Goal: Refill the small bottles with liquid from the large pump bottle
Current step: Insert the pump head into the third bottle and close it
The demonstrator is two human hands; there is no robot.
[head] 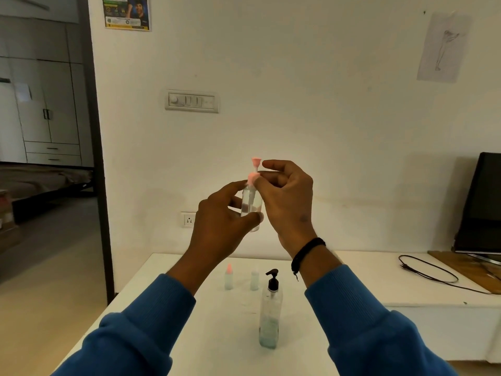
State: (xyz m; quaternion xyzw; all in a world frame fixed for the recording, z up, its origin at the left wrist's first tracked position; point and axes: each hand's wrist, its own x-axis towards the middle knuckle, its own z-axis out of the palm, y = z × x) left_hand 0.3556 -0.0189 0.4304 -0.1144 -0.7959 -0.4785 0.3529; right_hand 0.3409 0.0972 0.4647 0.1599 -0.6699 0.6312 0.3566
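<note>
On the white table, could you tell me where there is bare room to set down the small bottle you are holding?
The white table is bare left of the large pump bottle, and to its right, toward the black cable. It is crowded just behind the pump, where the pink-capped bottle and the clear-capped bottle stand.

text: none legible | wall poster (127, 12): print too blurred to read
</note>
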